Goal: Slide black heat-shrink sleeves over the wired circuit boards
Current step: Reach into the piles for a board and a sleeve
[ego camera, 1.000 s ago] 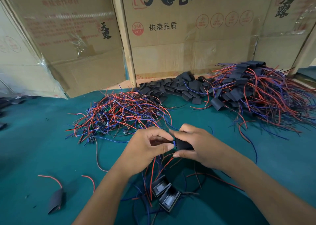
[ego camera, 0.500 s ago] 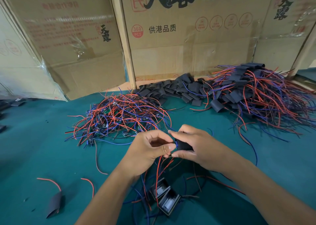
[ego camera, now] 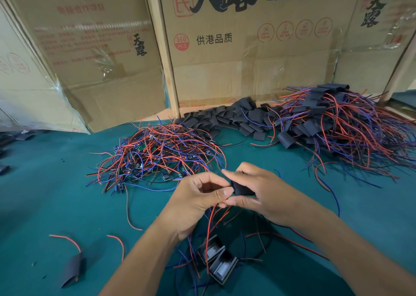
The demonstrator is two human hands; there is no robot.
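Note:
My right hand (ego camera: 267, 194) pinches a black heat-shrink sleeve (ego camera: 243, 189) above the green table. My left hand (ego camera: 198, 198) meets it at the sleeve's left mouth, fingertips closed on the wired board, which is almost hidden inside. Its red and blue wires (ego camera: 210, 223) hang down below my hands. A tangle of bare wired boards (ego camera: 157, 156) lies behind my left hand. Loose black sleeves (ego camera: 231, 117) are heaped at the back, and sleeved boards with wires (ego camera: 342, 124) are piled at the right.
Cardboard boxes (ego camera: 247, 47) wall the back of the green table (ego camera: 56, 194). Two sleeved boards (ego camera: 217, 262) lie below my hands among loose wires. One sleeved piece with red wires (ego camera: 72, 268) lies at the lower left. Dark bits sit at the far left edge (ego camera: 4, 169).
The blue end of the board that showed between my fingertips has gone into the sleeve. Both hands stayed in about the same place.

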